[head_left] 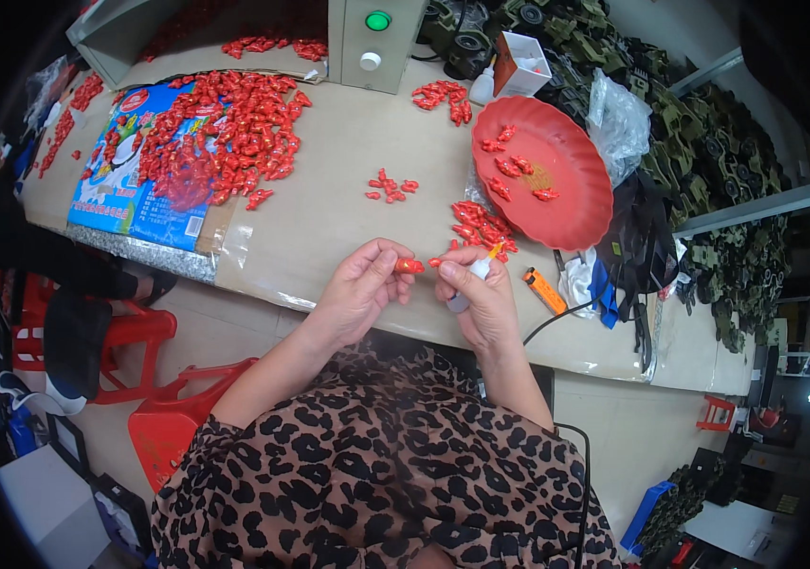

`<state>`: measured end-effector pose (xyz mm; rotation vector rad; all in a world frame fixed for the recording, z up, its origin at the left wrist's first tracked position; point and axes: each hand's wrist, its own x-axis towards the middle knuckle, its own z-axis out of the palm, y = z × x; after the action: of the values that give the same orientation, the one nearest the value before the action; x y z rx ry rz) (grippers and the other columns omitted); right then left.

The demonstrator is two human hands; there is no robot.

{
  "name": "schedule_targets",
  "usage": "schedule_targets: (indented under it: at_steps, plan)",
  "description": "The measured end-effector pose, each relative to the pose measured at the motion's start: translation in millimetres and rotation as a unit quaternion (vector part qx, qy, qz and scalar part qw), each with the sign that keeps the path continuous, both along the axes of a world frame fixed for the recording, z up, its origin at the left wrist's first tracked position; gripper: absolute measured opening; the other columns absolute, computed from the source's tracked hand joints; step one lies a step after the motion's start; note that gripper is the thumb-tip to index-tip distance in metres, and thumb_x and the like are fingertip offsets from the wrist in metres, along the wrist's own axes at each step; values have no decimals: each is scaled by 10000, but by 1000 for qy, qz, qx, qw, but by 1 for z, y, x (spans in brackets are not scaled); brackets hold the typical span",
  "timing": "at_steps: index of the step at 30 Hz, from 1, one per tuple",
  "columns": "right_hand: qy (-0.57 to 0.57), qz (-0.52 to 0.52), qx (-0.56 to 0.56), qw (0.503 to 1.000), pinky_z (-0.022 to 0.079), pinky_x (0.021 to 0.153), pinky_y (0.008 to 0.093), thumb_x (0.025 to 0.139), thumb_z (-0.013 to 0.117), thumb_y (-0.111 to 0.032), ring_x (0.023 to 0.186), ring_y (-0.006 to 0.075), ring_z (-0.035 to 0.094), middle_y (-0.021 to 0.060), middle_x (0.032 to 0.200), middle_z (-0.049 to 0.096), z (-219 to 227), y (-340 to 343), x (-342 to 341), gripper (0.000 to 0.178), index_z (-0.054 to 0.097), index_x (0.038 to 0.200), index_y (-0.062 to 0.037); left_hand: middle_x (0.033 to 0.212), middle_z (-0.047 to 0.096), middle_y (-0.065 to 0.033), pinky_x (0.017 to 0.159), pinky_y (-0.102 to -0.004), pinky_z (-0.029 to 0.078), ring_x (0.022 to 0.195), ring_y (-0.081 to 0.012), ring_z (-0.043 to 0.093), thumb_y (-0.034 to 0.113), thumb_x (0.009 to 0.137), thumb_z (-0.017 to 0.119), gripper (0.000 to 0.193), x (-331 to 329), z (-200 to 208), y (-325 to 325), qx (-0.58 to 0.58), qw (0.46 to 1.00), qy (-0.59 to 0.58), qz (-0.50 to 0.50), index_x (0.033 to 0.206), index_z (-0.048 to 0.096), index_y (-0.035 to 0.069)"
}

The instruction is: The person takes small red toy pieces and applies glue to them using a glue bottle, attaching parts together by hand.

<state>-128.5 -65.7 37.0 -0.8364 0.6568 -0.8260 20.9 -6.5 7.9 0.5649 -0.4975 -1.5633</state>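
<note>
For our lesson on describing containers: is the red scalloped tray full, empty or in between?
In between, nearer empty: a few small red pieces lie scattered in the tray, and most of its inside is uncovered.

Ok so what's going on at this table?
Someone's left hand holds a red piece. The right hand pinches a smaller red bit just short of it, with a white bottle in the same grip. A big red heap lies to the left, partly on a blue sheet; a few more pieces sit in the red plate to the right.
</note>
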Motion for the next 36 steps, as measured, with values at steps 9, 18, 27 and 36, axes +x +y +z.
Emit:
schedule_targets:
  at_steps: [9,18,27,36]
  plan:
    - [6,-25,-76,997,392,562,191,723,623,-17,631,73,491,28,718,544,-12,5,0,71,582,781,-14,770,501,-27,618,-216,400,684,-85,460,223,891,398,227,-8,-6,-3,1,998,-58,-5,925,488,17]
    - [63,-28,-172,983,404,611,198,714,629,0,673,87,504,42,727,546,-15,6,-2,69,590,771,-3,731,489,-37,602,-234,387,644,-102,445,214,897,377,230,-7,-4,-3,8,997,-74,-1,926,479,10]
    - [73,-26,-202,976,393,588,197,712,631,-5,657,86,498,48,725,555,-17,6,-1,59,600,763,-1,724,486,-34,585,-218,384,636,-96,445,224,898,376,241,-6,-3,-1,13,996,-94,-3,920,486,11]
    - [82,-24,-215,973,395,594,203,710,630,-1,652,90,497,43,710,556,-16,7,0,57,600,759,-1,739,494,-14,598,-188,390,651,-63,448,246,898,383,251,-5,-5,0,14,994,-104,-13,916,509,29]
